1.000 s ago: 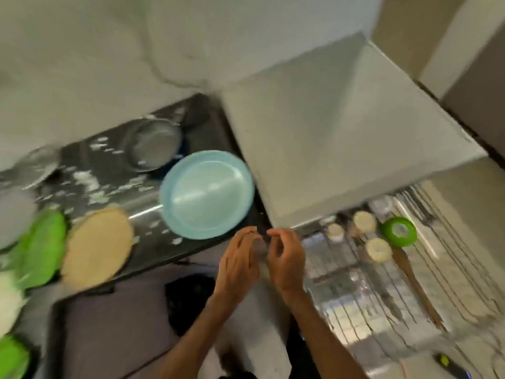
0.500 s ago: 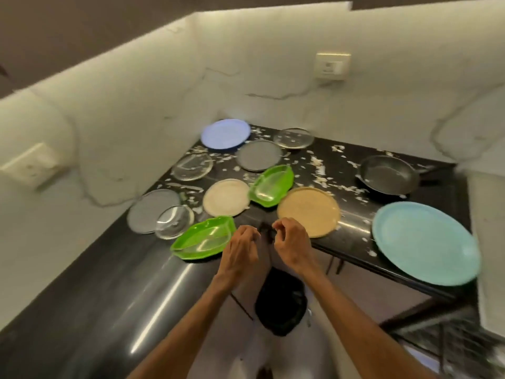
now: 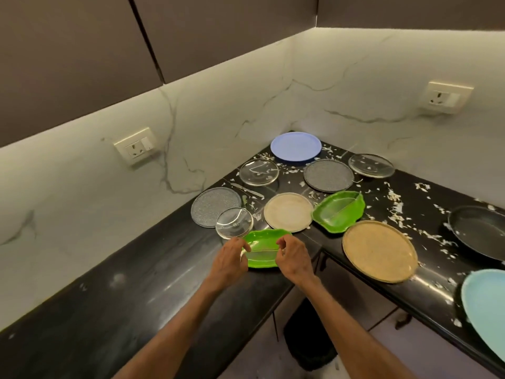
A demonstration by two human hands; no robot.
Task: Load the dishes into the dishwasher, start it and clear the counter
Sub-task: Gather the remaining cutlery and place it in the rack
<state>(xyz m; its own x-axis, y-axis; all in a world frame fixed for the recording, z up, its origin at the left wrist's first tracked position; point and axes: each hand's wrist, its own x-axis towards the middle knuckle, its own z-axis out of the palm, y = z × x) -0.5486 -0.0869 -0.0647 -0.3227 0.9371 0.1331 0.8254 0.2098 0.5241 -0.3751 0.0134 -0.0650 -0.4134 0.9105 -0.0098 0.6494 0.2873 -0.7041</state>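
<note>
Left hand (image 3: 229, 259), right hand (image 3: 294, 259), each grip slack above green divided dish (image 3: 263, 257), scraps (image 3: 263, 170) in glass plate (image 3: 246, 178)

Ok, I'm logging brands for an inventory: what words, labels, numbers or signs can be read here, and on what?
No readable text anywhere in this view.
Left wall socket and right wall socket: any marking is too small to read.
Blue plate, tan plate, near green tray, pan: no print or label shows.
Cabinet fronts: plain.
</note>
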